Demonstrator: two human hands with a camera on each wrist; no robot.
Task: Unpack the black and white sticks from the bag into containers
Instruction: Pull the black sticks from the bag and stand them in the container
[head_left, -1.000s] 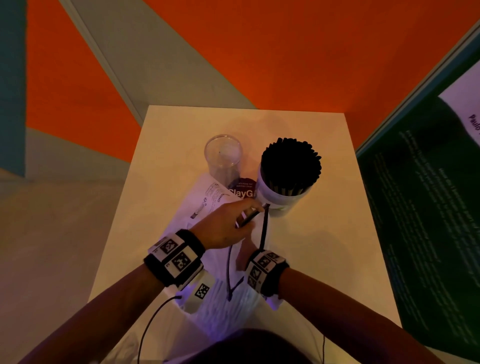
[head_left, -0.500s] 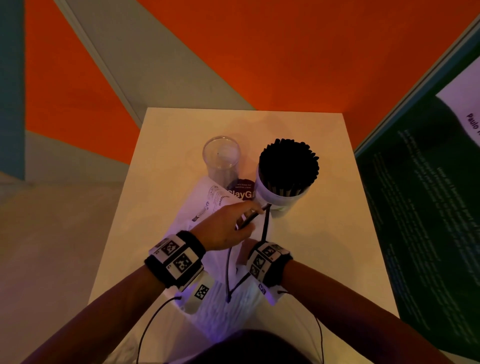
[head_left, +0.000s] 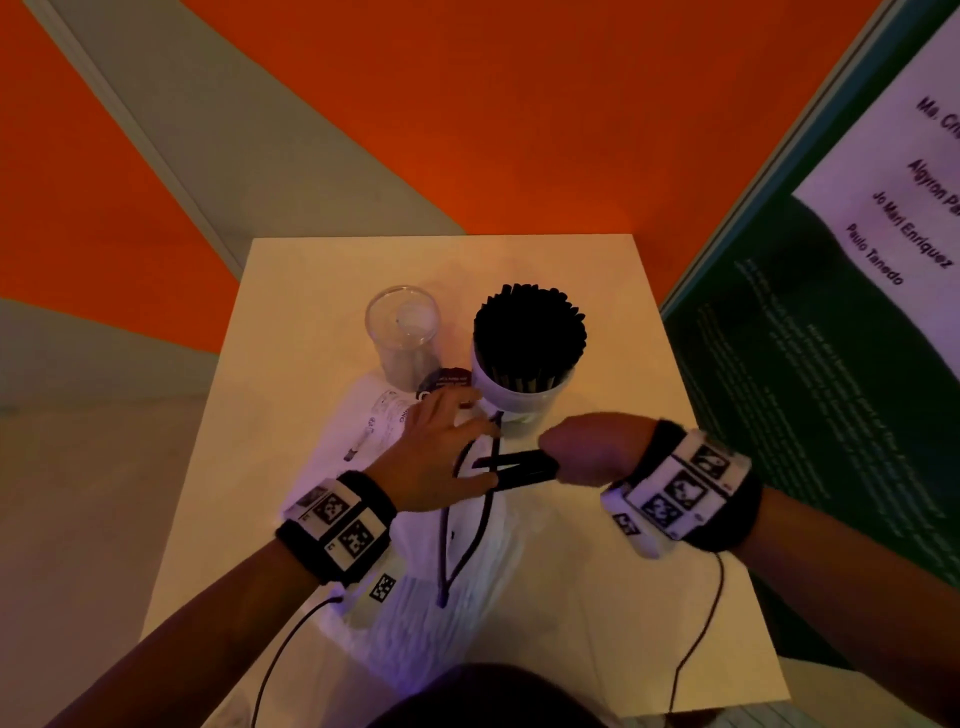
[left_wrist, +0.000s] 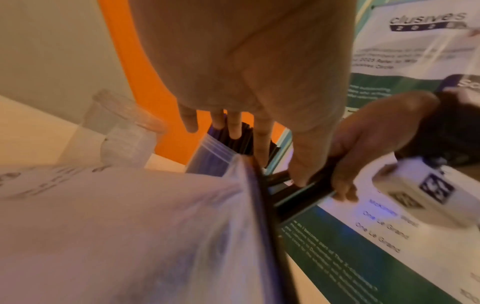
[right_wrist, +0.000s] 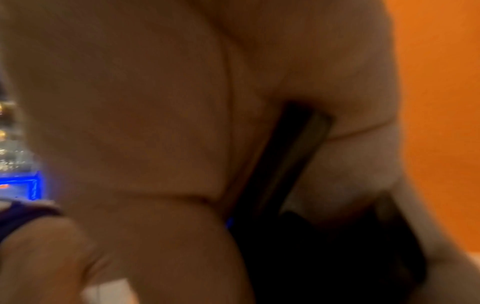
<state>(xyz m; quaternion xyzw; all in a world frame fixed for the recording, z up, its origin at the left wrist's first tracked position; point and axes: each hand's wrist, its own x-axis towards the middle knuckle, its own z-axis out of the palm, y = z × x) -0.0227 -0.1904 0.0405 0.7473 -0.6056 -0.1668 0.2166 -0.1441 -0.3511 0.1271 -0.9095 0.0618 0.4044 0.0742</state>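
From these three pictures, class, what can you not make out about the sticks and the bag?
- How many black sticks the right hand grips: fingers cover them; right wrist view blurred.
- What remains inside the bag: head view, plastic too pale; left wrist view blurred.
- Bag's print: too small.

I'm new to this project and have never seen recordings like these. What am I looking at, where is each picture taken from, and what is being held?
No machine here: a person works bare-handed, wearing cameras on the head and on both wrist bands. The head view looks down on a small table. On it stand a clear cup and a white container packed with black sticks, beside a plastic bag. The left hand rests at the bag's opening. The right hand grips a bundle of black sticks; its wrist view shows them against the palm.
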